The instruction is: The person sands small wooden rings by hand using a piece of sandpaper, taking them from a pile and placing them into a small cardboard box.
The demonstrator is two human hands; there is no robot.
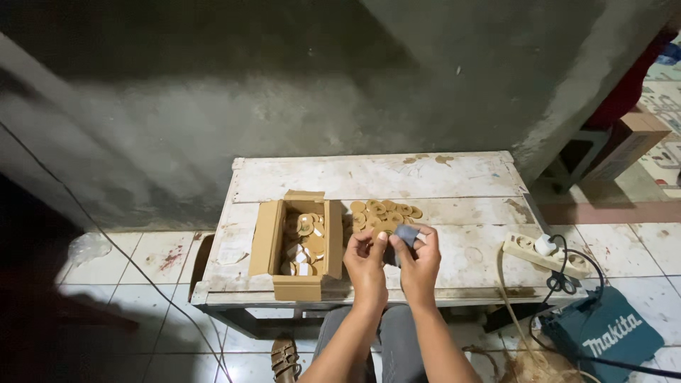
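Counter [440,181]: white-painted, worn wooden top, set against a grey wall; it carries everything within arm's reach.
Cardboard box [264,241]: left of centre on the counter, flaps folded out so the round wooden discs inside stay reachable; its long axis runs away from the person.
Loose discs [383,211]: flat tan pile just right of the box, beyond the hands.
Left hand [365,261]: fingers pinched together on a small piece, likely one disc, held up before the chest for close work.
Right hand [420,257]: clamped on a grey-blue pad [406,234], pressed against the left hand's piece; the pad's long axis tilts leftward.
Power strip [543,254]: right counter edge, plugged in.
Tool case [603,333]: teal, on the floor.
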